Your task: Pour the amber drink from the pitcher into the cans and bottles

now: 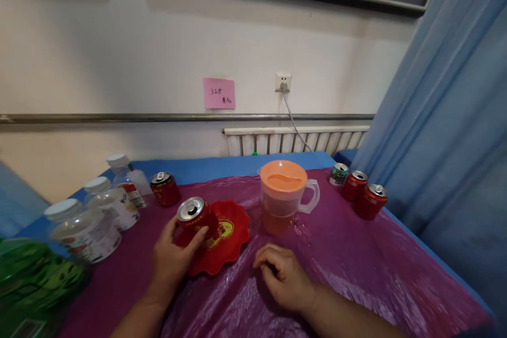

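Observation:
My left hand is wrapped round a red drink can with an opened silver top. The can stands over the left part of a red scalloped plate with a yellow print; whether its base touches the plate is hidden. My right hand rests on the purple plastic sheet with curled fingers, and nothing shows in it. Just beyond it stands a clear pitcher with an orange lid and its handle to the right.
Left stand clear jars with white lids, a bottle, another red can and a green package. Several cans stand at the right edge. A blue curtain hangs on the right; a wall lies behind.

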`<state>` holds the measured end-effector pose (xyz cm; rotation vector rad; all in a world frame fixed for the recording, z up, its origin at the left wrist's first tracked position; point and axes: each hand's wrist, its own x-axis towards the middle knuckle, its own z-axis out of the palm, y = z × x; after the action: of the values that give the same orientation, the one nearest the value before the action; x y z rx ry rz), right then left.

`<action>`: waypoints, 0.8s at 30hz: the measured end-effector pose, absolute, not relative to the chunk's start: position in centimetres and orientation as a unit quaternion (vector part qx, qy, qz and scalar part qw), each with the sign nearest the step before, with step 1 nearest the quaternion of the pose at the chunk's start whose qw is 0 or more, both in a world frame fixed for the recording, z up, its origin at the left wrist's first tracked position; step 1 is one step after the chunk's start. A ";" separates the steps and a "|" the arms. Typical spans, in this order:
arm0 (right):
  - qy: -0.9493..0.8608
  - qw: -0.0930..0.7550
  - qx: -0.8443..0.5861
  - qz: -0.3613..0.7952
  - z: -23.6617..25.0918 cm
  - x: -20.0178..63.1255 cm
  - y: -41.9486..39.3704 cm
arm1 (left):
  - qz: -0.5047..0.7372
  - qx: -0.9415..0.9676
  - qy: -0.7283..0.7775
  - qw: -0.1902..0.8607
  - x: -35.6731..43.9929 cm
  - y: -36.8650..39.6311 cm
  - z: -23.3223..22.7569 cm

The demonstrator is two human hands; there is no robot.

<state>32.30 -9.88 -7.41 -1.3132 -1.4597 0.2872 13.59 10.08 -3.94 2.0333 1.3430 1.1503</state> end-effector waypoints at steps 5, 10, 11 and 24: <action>-0.593 0.567 -0.559 0.123 -7.6 32.8 -9.7 | 0.424 0.738 0.483 0.207 13.4 10.2 -4.0; -0.584 0.601 -0.537 0.100 -4.9 34.0 -11.8 | 0.414 0.753 0.466 0.211 13.6 10.2 -4.3; -0.579 0.606 -0.539 0.084 -4.1 34.6 -12.4 | 0.412 0.755 0.463 0.213 13.6 10.2 -4.4; -0.274 0.721 -0.632 0.075 -3.7 44.8 -9.9 | 0.396 0.796 0.403 0.217 13.8 9.9 -5.0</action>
<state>44.84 -9.88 -3.70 -1.3970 -0.6046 0.1667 13.79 9.91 -5.01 2.2051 1.1160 1.0984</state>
